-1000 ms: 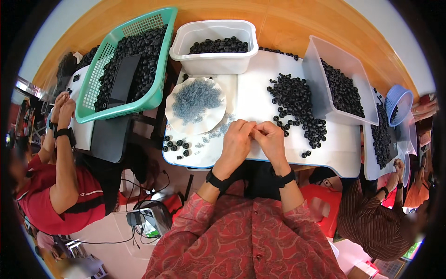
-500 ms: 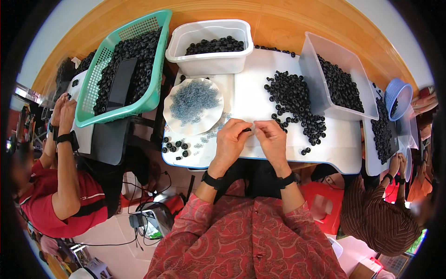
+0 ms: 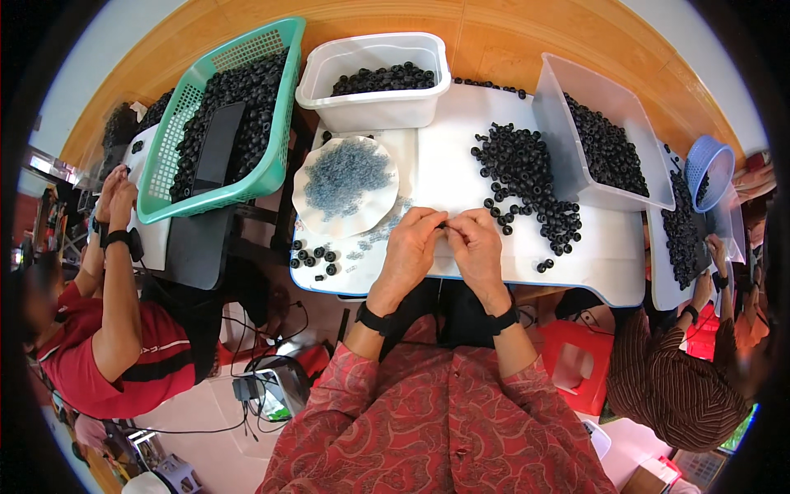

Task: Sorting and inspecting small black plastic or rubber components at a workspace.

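My left hand (image 3: 411, 249) is closed in a pinch around a small black round part (image 3: 443, 226), just above the table's near edge. The fingertips of my right hand (image 3: 477, 249) are pressed together against the same spot; whatever they pinch is too small to make out. Right of my hands lies a loose heap of black ring-shaped parts (image 3: 517, 160). To the left, a scalloped white plate (image 3: 387, 207) bears a pile of small clear bluish pieces (image 3: 346, 174), some of them spilled beside it. Several black parts (image 3: 309, 258) lie near the table's left corner.
A green basket (image 3: 146, 177) of black parts with a dark flat case (image 3: 218, 148) stands left. A white tub (image 3: 370, 113) and a clear bin (image 3: 564, 140) hold more along the back. One person (image 3: 123, 354) works at left, another (image 3: 675, 379) at right.
My hands have come together, the right fingertips now meeting the black part in the left. The view has shifted slightly. At right, a co-worker's hand has moved up toward the black parts.
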A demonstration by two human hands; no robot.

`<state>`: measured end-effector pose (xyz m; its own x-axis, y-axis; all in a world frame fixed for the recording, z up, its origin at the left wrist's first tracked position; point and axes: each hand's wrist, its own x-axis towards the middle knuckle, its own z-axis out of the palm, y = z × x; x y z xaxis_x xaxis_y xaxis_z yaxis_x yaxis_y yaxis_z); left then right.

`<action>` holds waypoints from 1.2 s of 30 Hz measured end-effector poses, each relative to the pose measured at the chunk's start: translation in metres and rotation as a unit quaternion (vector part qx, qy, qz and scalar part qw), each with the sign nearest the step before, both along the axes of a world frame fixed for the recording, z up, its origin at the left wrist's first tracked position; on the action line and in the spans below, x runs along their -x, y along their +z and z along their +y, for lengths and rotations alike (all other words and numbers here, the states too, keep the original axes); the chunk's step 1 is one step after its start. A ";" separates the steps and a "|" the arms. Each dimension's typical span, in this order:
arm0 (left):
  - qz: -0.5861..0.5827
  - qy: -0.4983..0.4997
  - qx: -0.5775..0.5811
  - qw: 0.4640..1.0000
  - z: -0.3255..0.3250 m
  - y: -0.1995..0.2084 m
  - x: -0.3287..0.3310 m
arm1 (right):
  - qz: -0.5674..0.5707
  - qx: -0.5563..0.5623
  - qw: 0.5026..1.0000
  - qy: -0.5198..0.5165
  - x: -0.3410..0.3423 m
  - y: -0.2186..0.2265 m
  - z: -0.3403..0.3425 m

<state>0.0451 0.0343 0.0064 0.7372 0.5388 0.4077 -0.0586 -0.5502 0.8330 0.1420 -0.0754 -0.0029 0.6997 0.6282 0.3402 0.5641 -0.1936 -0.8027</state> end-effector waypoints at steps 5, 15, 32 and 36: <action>0.009 0.012 0.048 0.999 -0.003 0.002 0.000 | 0.014 -0.014 1.000 0.003 0.000 0.000 0.000; -0.048 -0.040 0.414 0.908 0.001 -0.009 0.003 | 0.219 -0.101 0.970 0.027 -0.008 -0.004 -0.011; -0.146 -0.004 0.511 0.847 -0.005 -0.016 0.004 | 0.258 -0.369 0.824 0.342 0.083 0.167 -0.054; -0.156 0.001 0.526 0.836 -0.005 -0.004 0.021 | 0.497 -0.424 0.608 0.451 0.097 0.203 -0.070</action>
